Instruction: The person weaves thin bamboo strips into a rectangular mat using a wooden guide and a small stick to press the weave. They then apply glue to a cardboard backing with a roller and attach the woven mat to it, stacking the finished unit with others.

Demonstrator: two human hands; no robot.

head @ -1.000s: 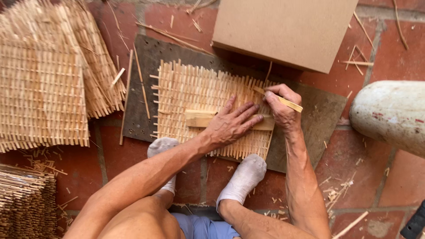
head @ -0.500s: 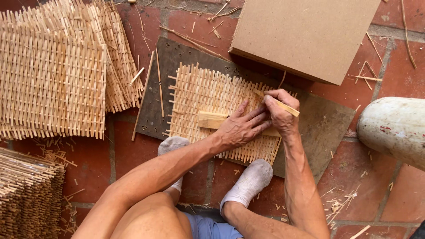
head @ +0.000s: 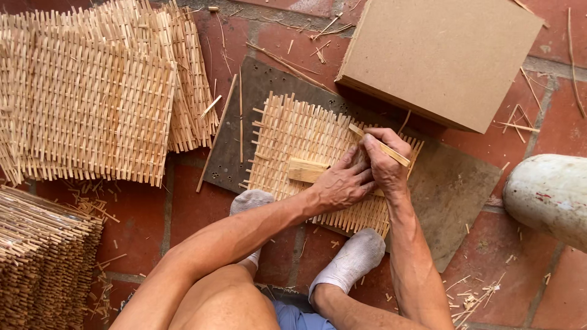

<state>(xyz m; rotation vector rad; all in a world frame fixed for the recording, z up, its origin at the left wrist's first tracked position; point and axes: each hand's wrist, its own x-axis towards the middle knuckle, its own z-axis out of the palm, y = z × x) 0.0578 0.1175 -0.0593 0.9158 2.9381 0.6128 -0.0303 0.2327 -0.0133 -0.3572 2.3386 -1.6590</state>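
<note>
I see the woven mat [head: 306, 137] lying flat on a dark board [head: 455, 183] at the centre of the view, with my left hand [head: 342, 183] spread open and pressed palm-down on it, fingers resting over a short wooden block [head: 306, 171] at its 9 o'clock. My right hand [head: 385, 162], touching the left at its 2 o'clock, is closed around a thin stick [head: 379, 145] that slants across the mat's upper right part. Finished mats [head: 92, 104] are stacked at 10 o'clock, a cardboard box [head: 440, 55] sits at 1 o'clock, and both socked feet [head: 348, 256] rest against the mat's near edge at 6 o'clock.
</note>
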